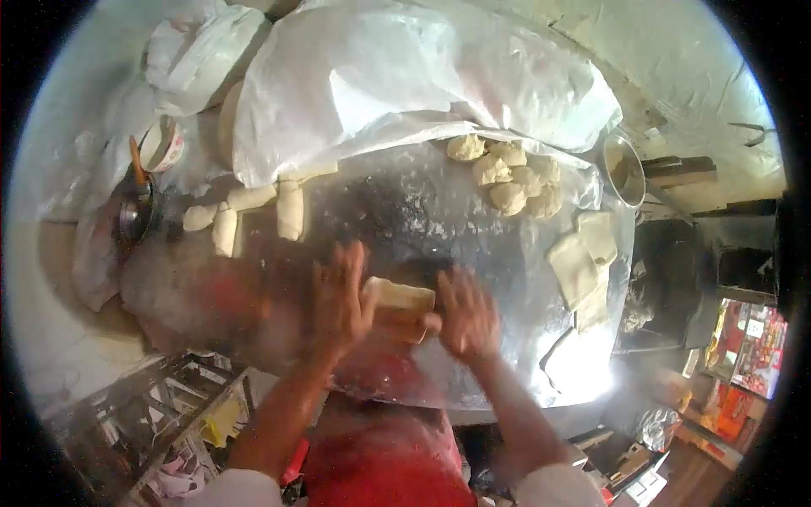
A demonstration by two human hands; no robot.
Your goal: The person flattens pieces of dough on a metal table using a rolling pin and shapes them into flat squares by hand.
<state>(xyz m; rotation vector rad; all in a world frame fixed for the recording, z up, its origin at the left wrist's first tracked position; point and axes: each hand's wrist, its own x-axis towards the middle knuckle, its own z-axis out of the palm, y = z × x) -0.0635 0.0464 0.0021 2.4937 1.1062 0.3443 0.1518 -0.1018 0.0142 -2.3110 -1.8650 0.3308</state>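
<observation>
A flat, pale piece of dough (pixel 404 296) lies on the dark, shiny work surface in front of me, between my two hands. At its left edge is my left hand (pixel 345 296), fingers stretched out and pointing away from me. My right hand (pixel 467 314) is by its right end, fingers spread and slightly blurred, with the thumb near the dough's lower right corner. Whether either hand presses on the dough, I cannot tell. Several rolled dough pieces (pixel 290 209) rest beyond my left hand. Flattened dough sheets (pixel 574 269) overlap to the right of my right hand.
Several dough balls (pixel 508 198) sit grouped at the far side, beside a large white plastic sheet (pixel 372 84). A metal bowl (pixel 623 171) stands at the back right. On the left are a patterned bowl (pixel 162 145) and a dark pan (pixel 135 211). A rack (pixel 182 406) stands below left.
</observation>
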